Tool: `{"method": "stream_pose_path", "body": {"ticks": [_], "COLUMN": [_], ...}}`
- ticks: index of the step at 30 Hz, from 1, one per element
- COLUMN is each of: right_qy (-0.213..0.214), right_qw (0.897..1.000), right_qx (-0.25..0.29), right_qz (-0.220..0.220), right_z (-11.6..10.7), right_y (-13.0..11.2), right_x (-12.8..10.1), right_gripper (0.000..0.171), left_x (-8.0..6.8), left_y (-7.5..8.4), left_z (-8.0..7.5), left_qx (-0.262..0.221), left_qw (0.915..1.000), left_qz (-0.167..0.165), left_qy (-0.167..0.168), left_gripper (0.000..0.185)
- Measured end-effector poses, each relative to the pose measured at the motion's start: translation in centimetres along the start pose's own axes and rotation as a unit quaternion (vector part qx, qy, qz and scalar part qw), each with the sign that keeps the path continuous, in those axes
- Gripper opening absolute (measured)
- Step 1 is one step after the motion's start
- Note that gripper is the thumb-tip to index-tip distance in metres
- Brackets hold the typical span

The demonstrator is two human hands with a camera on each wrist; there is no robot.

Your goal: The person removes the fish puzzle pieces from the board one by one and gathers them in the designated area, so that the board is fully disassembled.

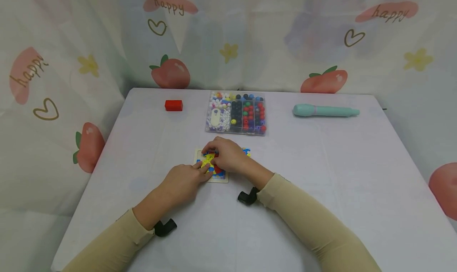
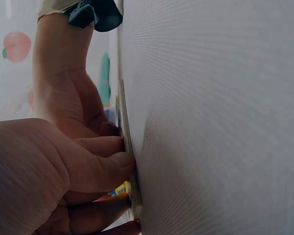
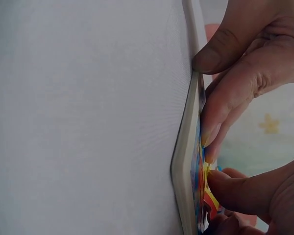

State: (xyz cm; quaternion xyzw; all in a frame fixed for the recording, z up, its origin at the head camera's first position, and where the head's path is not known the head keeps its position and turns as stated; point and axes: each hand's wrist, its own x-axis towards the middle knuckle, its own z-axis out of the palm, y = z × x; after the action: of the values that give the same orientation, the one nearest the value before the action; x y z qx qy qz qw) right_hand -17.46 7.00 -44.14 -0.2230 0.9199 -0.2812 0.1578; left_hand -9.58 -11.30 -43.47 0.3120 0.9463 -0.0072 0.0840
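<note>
step in hand: fitting a piece into the puzzle board (image 1: 221, 178), judging by both hands bent over it in the head view
left hand (image 1: 183, 180): rests at the board's near-left corner, fingers stretched forward and pressing flat on the coloured pieces; it grips nothing that shows
right hand (image 1: 228, 155): arched over the board's middle, fingertips (image 3: 211, 142) curled down onto the pieces, thumb on the table just off the board's edge; whether a loose piece sits under the fingers cannot be told
next move calls for: probably a light downward press and a small sideways nudge, with the left hand keeping the board from sliding on the tablecloth (image 1: 321, 176)
puzzle board: thin pale wooden slab lying flat, centre of the table, just in front of the bead box (image 1: 236, 113); its face shows yellow, blue and red shapes, mostly covered by the hands
loose piece: a small blue and yellow bit (image 1: 246, 152) lies just beside the board's far right corner
</note>
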Motion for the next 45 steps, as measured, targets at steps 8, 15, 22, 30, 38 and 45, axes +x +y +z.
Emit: {"method": "stream_pose_path", "body": {"ticks": [8, 15, 22, 30, 38, 45], "right_qy": [0.012, 0.033, 0.04, 0.044, 0.027, 0.013], "right_qw": [0.999, 0.999, 0.998, 0.992, 0.984, 0.978], "right_qx": [0.039, 0.041, 0.049, 0.115, 0.173, 0.197], "right_qz": [0.02, 0.011, 0.012, 0.019, 0.038, 0.073], "right_z": [0.1, 0.4, 0.4, 0.0, -1.7, -4.3], "right_y": [0.0, 0.2, 0.3, 0.2, 0.8, 3.3], "right_x": [-0.1, 0.0, -0.1, -0.3, -1.0, -2.7], "right_gripper": [0.035, 0.021, 0.018, 0.017, 0.017, 0.02], "left_x": [0.0, 0.0, -0.1, 0.0, 0.1, 0.1], "left_y": [0.0, 0.1, 0.1, 0.2, 0.2, 0.5], "left_z": [0.0, -0.2, -0.2, -0.2, -0.2, -0.2], "left_qx": [0.0, -0.011, -0.007, -0.005, -0.009, -0.016], "left_qw": [1.0, 0.9999, 1.0, 1.0, 0.9998, 0.999], "left_qz": [-0.001, -0.006, -0.005, -0.007, -0.017, -0.031], "left_qy": [0.005, 0.0, 0.004, 0.0, -0.011, -0.028], "left_gripper": [0.049, 0.051, 0.05, 0.05, 0.052, 0.052]}}
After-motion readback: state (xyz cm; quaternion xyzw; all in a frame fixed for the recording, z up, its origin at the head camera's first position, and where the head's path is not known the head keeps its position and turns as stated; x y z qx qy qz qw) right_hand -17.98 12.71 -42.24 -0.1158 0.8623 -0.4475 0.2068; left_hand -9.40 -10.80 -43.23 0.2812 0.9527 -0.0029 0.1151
